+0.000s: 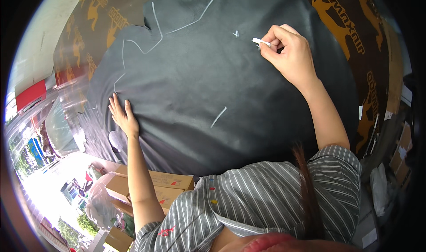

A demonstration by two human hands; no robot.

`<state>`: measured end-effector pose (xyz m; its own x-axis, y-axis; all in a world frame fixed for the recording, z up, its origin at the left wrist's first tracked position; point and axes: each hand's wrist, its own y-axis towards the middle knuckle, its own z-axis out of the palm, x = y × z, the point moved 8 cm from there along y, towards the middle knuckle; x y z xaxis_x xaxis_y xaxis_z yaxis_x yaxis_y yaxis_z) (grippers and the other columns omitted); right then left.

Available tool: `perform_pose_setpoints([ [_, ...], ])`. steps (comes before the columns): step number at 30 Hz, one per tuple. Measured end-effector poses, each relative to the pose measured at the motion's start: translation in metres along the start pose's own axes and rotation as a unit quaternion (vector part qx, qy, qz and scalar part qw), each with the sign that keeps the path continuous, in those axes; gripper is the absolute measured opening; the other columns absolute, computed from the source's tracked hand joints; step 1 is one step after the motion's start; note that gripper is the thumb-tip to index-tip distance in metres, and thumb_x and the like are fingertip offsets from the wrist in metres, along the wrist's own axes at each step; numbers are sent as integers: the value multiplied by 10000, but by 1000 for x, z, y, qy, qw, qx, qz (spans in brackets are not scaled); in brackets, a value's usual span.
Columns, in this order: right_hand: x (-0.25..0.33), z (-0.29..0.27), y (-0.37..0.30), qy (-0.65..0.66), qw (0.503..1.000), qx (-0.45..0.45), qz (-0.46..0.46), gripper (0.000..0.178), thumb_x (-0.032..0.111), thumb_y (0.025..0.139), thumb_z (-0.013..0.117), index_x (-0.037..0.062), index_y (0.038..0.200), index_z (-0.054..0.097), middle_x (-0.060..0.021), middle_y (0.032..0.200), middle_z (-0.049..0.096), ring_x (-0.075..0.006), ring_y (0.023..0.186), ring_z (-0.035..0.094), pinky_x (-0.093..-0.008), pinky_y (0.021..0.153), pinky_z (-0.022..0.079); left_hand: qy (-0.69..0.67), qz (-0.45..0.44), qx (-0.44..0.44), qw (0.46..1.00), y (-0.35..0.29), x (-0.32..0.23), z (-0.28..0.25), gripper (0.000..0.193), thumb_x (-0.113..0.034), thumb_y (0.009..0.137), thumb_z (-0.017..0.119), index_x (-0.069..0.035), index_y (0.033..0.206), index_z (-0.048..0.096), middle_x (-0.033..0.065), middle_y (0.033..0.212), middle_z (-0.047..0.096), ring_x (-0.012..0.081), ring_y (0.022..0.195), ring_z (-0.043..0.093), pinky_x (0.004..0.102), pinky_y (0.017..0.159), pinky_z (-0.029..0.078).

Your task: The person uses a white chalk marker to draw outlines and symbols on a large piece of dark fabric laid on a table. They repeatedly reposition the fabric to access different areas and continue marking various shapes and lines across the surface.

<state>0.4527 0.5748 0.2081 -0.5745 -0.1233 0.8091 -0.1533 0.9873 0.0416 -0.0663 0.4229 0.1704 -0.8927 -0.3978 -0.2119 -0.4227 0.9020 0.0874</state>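
A large sheet of black leather (191, 79) covers most of the table, with white lines and short marks drawn on it. My right hand (290, 52) pinches a white marking stick (262, 42), like a piece of chalk, over the far right part of the leather. The stick's end points left, close to a small white mark (236, 33). My left hand (124, 116) lies flat on the leather's left side, fingers spread, just below a drawn line. Folds in the leather run out to the right from under that hand.
Brown board with orange print (346, 21) shows beyond the leather at the right and far left. Cardboard boxes (171, 185) stand below the near left edge, beside a clear plastic bag (101, 198). A red box (31, 95) is at the far left.
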Motion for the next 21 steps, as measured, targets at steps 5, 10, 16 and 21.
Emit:
perform_pose_setpoints([
  [5,-2,13,0,143,986,64,59,120,121,799,744,59,789,641,-14,639,573,-119,563,530,-289,548,431,-9,4,-1,1000,3,-6,1,617,-513,1032,443,-227,1571,354,102,1655,264,343,1543,150,572,1209,83],
  [10,19,26,4,77,992,100,4,58,48,852,721,28,842,667,-11,746,588,-68,593,557,-225,567,450,-10,0,1,1000,2,-4,1,621,-516,1030,445,-228,1572,351,97,1658,258,339,1545,145,575,1208,81],
  [16,29,32,2,22,995,45,-83,93,35,784,735,34,812,646,-28,680,544,-109,574,541,-270,540,457,-1,0,-2,1000,2,-3,1,617,-498,1031,450,-225,1574,348,85,1660,256,329,1547,145,571,1209,84],
  [21,29,31,6,42,996,64,-45,107,69,789,711,54,761,609,-26,602,570,-182,656,589,-352,588,489,-3,-2,-2,1000,1,-4,0,607,-485,1034,451,-224,1573,353,85,1660,257,333,1545,150,570,1210,81],
])
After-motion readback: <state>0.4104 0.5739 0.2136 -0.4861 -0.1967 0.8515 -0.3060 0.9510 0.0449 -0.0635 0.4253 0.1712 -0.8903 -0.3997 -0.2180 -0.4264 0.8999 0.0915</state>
